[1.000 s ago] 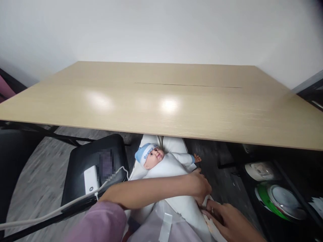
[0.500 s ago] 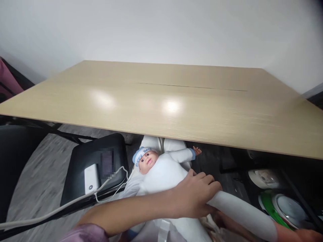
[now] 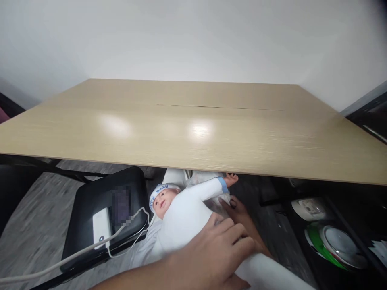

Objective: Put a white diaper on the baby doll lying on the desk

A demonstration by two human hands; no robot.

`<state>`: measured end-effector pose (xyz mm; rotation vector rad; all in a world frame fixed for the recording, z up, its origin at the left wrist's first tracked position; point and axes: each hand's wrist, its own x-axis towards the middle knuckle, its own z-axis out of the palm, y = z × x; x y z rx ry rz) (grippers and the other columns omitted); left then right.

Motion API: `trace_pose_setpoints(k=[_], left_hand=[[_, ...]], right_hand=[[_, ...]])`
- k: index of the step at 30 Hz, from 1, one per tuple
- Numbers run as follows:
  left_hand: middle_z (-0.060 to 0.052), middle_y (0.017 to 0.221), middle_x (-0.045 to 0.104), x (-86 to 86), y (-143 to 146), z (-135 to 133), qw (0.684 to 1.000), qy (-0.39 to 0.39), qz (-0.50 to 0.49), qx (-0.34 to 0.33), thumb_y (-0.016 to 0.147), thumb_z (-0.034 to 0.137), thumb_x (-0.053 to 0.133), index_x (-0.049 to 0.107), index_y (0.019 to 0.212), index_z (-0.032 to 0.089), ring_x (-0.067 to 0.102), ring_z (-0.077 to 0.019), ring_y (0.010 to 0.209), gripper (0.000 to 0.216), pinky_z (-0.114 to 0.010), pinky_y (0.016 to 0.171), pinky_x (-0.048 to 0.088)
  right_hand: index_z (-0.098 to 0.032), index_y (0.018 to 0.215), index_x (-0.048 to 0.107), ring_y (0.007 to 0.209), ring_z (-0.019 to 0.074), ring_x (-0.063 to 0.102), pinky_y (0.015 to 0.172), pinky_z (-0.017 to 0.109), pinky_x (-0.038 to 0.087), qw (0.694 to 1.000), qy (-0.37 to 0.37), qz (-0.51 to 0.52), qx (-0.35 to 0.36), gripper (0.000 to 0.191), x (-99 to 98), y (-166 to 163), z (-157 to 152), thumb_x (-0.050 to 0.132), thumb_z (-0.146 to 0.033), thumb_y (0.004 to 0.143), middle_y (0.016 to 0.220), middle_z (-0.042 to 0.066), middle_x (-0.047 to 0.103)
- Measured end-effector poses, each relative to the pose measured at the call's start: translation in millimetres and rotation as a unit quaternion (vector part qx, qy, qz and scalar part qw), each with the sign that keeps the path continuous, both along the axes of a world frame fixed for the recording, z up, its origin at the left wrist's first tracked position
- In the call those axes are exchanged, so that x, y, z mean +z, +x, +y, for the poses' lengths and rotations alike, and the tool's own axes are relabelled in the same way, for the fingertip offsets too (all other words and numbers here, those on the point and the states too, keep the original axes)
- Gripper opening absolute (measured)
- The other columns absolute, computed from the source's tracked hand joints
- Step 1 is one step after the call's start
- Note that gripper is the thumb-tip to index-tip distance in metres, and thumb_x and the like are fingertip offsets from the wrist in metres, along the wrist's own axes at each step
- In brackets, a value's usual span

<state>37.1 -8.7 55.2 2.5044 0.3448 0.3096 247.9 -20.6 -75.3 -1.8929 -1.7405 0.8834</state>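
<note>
A baby doll (image 3: 181,215) in a white suit and a blue-and-white cap lies on its back on white padding (image 3: 175,177) just below the near edge of the wooden table (image 3: 193,133). One doll arm with a blue cuff reaches up to the right. My left hand (image 3: 216,251) comes in from the lower left and curls over the doll's lower body and the top of its white leg (image 3: 266,276). My right hand (image 3: 242,217) lies flat by the doll's right side, its fingertips at the doll's sleeve and at some crinkled clear plastic (image 3: 213,201).
A black chair seat (image 3: 90,201) at the left carries a white power bank (image 3: 100,227) with a white cable (image 3: 60,262) trailing off left. On a dark low shelf at the right sit a green-and-white round appliance (image 3: 335,241) and a white dish (image 3: 308,207). Grey floor lies below.
The doll has turned so its head points further left and its arm is raised. My left hand slid down over its lower body. My right hand moved from the leg's far end up to the doll's side.
</note>
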Motion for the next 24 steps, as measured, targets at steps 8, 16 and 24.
trace_pose_setpoints(k=[8,16,24], left_hand=[[0.006,0.094,0.073,-58.8,9,-25,0.975,0.202,-0.094,-0.011,0.114,0.028,0.064,0.073,0.117,0.026,0.062,-0.0141,0.080,0.010,-0.037,0.077,0.037],[0.007,0.122,0.082,-46.8,5,-19,0.975,0.182,-0.083,-0.095,0.117,0.028,0.055,0.076,0.120,0.029,0.069,-0.0140,0.097,0.021,-0.035,0.102,0.050],[-0.007,0.143,0.074,-86.8,-115,-73,0.909,-0.020,-0.113,0.400,0.106,0.045,0.065,0.060,0.147,0.037,0.068,-0.0327,0.135,0.042,-0.054,0.118,0.054]], right_hand=[[-0.024,0.139,0.057,0.125,0.0498,0.069,0.105,0.069,0.056,0.977,0.105,-0.072,-0.168,0.061,-0.4,10,-24,0.063,-0.068,0.098,0.135,0.024,0.071],[-0.023,0.152,0.056,0.143,0.0373,0.058,0.126,0.062,0.040,0.960,0.203,-0.148,0.128,0.056,50.4,-16,0,0.069,-0.018,0.098,0.151,0.015,0.066],[-0.021,0.119,0.069,0.111,0.0316,0.064,0.098,0.047,0.053,0.967,0.083,-0.130,0.200,0.022,85.6,-21,17,0.064,-0.013,0.099,0.117,0.010,0.071]])
